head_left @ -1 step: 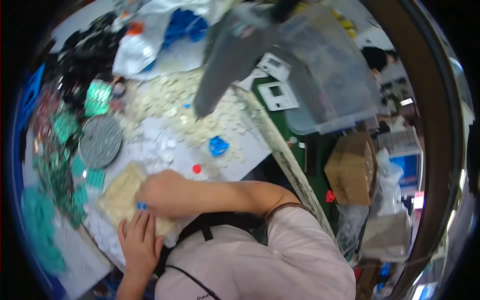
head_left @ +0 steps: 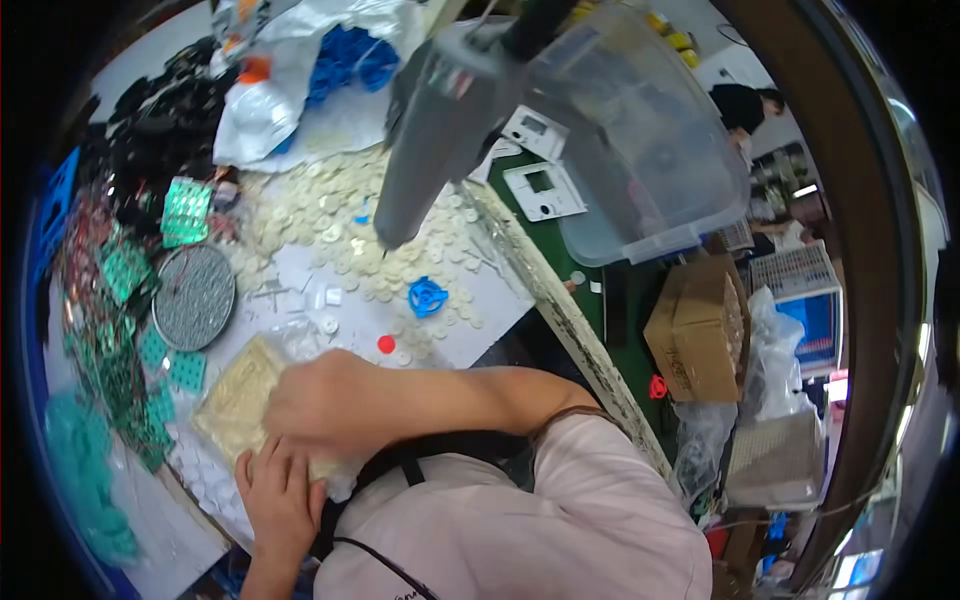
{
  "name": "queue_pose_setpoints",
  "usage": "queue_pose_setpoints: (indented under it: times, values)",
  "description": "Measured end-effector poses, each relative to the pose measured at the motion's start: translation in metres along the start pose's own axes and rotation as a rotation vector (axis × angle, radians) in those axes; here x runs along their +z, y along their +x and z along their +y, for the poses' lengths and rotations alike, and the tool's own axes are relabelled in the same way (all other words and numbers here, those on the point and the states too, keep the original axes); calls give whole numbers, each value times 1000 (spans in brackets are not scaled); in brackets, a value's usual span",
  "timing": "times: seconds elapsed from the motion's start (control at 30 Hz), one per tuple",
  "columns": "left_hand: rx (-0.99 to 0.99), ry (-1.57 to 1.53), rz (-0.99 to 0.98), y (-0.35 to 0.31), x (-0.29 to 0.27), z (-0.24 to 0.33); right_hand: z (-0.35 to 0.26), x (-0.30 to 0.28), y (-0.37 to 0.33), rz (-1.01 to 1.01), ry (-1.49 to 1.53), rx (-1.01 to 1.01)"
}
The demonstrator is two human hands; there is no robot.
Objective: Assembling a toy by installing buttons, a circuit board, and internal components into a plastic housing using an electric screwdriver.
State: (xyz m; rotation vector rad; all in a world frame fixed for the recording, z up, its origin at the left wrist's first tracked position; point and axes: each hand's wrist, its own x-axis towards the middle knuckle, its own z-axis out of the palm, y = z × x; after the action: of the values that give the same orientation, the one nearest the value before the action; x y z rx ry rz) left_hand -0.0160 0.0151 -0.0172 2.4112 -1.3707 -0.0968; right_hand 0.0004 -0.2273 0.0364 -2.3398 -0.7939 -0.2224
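grip of the right hand (head_left: 325, 405) over the cream slab (head_left: 235, 385) is too blurred to tell, the left hand (head_left: 277, 510) lies at the slab's near edge, fingers (head_left: 268, 472) extended, thumb (head_left: 317, 498) apart, and beyond the slab sit a round dish (head_left: 195, 300) leftward and a red disc (head_left: 387, 344) rightward.

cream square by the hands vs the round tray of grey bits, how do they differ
The cream square has straight sides; the round tray is circular. The cream square is pale, the round tray's contents grey. The right hand partly covers the cream square; no hand covers the round tray. Both lie on the left.
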Motion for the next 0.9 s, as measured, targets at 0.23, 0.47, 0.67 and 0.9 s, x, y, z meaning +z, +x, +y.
queue_pose_setpoints:
  times: [0.23, 0.47, 0.67, 0.9]
  values:
    - [-13, -67, 54, 1, -7, 3, 3, -112, -19, 957, -14, -164]
    - [-91, -78, 34, 1, -17, 1, 59, -87, 107, 734, 644, 66]
    - [-67, -121, 76, 3, -15, 0, 54, -56, 178, 516, 658, 48]
    - [-24, -76, 7, 6, -10, 0, 64, -53, 135, 344, 551, 100]
